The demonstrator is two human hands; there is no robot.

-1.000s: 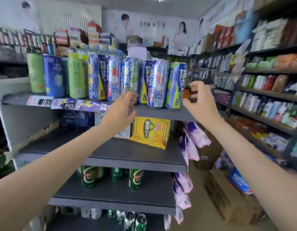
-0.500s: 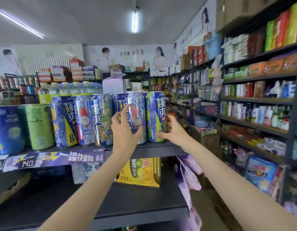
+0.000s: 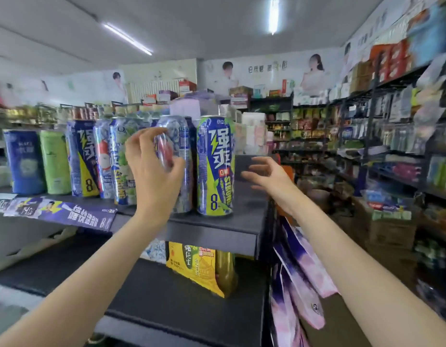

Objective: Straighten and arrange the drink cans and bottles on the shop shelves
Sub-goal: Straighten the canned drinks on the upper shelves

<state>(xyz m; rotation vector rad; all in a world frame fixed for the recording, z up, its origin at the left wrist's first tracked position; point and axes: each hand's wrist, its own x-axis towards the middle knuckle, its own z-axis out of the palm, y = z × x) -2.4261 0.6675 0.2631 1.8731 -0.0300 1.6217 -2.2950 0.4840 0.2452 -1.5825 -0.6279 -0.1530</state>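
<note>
A row of tall drink cans stands upright on the dark top shelf (image 3: 242, 222). My left hand (image 3: 152, 174) grips a blue-and-white can (image 3: 182, 146), the second from the right end, with fingers over its front and the thumb on its side. At the right end of the row is a blue-and-lime can (image 3: 214, 166), its label facing me. My right hand (image 3: 264, 175) hovers just right of that can with fingers spread, touching nothing. Further left stand a blue-and-yellow can (image 3: 80, 159), a green can (image 3: 54, 162) and a dark blue can (image 3: 24, 161).
A yellow carton (image 3: 192, 266) sits on the shelf below. Pink-and-purple packets (image 3: 299, 274) hang off the shelf's right end. Across the aisle, stocked racks (image 3: 397, 146) line the right side, with a cardboard box (image 3: 392, 232) on the floor.
The view rose and moved closer to the top shelf. My left hand went from the shelf edge up onto the can. My right hand let go of the end can and drew back to the right.
</note>
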